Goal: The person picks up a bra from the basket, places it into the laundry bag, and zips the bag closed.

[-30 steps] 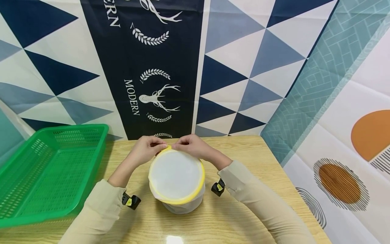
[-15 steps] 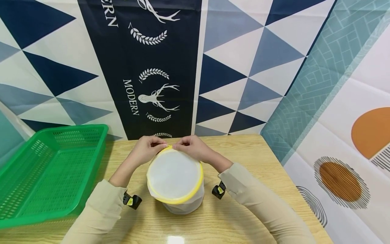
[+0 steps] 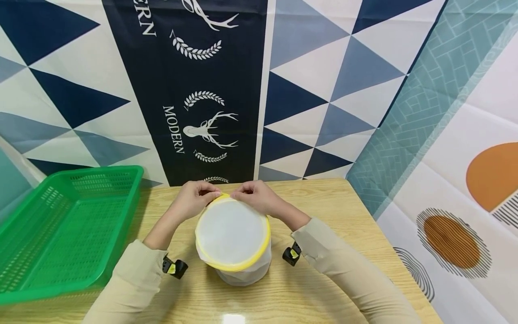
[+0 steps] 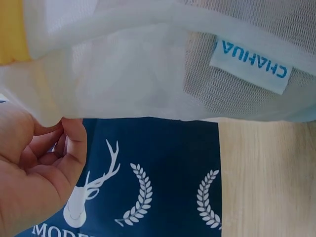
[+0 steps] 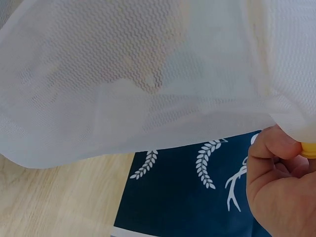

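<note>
A white mesh laundry bag (image 3: 233, 231), drum-shaped with a yellow zipper (image 3: 265, 249) round its top, stands upright on the table between my arms. At the bag's far rim, my left hand (image 3: 193, 199) pinches the yellow edge between thumb and fingers. Just right of it, my right hand (image 3: 259, 198) pinches the rim too. What exactly lies between the fingertips is hidden. In the left wrist view a label (image 4: 253, 65) with blue letters shows on the bag's side. The right wrist view has the bag's mesh wall (image 5: 113, 74) close up, above my right hand.
A green plastic basket (image 3: 135, 202) with perforated sides stands at the left of the wooden table (image 3: 315, 288). A patterned cloth backdrop (image 3: 299, 90) rises right behind the table's far edge, close to my hands. A wrist camera (image 3: 175, 267) hangs below each sleeve.
The bag's top has shifted very slightly left. My right fingertips have crept a little to the right, widening the small gap to my left fingertips. Both hands keep their pinch.
</note>
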### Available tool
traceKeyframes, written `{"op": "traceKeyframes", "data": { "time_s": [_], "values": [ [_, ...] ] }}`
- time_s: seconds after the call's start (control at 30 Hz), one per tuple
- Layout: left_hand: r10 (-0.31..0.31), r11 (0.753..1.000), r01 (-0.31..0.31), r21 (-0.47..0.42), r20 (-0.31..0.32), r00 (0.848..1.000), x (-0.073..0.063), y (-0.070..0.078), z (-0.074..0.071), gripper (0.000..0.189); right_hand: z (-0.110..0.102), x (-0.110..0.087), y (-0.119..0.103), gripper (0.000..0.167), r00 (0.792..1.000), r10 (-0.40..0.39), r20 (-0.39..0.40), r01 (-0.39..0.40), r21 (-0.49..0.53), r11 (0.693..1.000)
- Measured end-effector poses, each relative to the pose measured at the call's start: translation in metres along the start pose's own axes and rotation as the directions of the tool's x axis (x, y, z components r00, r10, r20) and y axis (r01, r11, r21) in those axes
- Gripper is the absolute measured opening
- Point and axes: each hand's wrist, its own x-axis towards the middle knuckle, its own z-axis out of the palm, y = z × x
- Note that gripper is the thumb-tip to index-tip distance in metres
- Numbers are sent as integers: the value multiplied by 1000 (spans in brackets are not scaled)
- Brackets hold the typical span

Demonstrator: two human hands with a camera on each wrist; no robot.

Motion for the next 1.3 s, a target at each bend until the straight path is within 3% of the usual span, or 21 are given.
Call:
{"op": "traceKeyframes", "data": {
  "time_s": [0.17, 0.47, 0.8, 1.3],
  "values": [
    [-24, 999, 24, -23, -4, 1000, 0, -2, -3, 18, -3, 2, 1, 19, 1000, 25, -6, -25, 4, 1000],
    [-14, 1000, 14, -20, -12, 1000, -2, 1, -5, 18, -6, 5, -4, 22, 1000, -4, 5, 4, 12, 1000],
    [1, 999, -1, -34, 1, 1000, 0, 1, -3, 19, -4, 10, -8, 25, 993, -15, 114, 14, 11, 1000],
    [4, 998, -5, -56, -23, 1000, 2, 0, 2, 18, 5, 7, -8, 22, 998, -12, 57, 10, 43, 999]
  ]
}}
